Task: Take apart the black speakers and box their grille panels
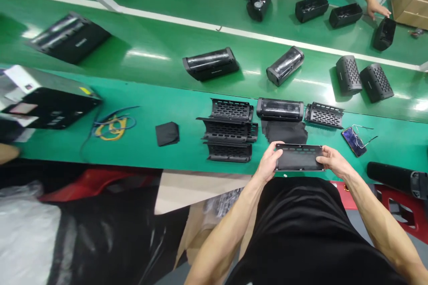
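Observation:
Both my hands hold one black grille panel lined with dark fabric, just above the near edge of the green bench. My left hand grips its left end, thumb on top. My right hand grips its right end. Right behind the panel lies a pile of black fabric pieces. Left of it is a stack of perforated black grilles. A black speaker body and another grille lie further back.
Glasses on a phone lie to the right, a black fabric square and coiled wires to the left. Several speakers sit on the conveyor belt. Another person's hand reaches in at far right. A cardboard box stands below the bench.

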Action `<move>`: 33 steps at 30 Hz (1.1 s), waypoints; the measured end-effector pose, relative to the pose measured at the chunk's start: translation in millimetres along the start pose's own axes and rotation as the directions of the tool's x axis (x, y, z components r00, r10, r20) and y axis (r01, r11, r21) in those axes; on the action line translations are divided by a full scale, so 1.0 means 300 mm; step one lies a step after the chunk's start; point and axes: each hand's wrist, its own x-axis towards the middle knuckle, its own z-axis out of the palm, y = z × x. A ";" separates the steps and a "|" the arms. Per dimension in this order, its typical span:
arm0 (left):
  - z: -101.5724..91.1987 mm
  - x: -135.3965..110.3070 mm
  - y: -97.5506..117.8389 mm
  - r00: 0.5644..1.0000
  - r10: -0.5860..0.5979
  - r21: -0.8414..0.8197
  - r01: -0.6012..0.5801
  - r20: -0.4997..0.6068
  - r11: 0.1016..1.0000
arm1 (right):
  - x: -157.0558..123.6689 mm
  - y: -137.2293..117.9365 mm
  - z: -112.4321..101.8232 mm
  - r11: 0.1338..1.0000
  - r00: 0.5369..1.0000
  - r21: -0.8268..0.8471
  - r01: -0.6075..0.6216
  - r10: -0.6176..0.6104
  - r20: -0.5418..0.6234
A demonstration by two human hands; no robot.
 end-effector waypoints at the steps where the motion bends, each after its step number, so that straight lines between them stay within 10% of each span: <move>1: 0.002 -0.001 0.012 1.000 -0.002 0.009 0.002 0.002 1.000 | -0.003 -0.003 0.001 1.000 1.000 0.018 -0.002 0.002 0.008; 33: -0.011 0.064 0.111 0.993 -0.043 0.034 0.039 0.110 0.999 | 0.036 -0.046 -0.017 0.997 0.999 0.048 0.053 -0.052 -0.016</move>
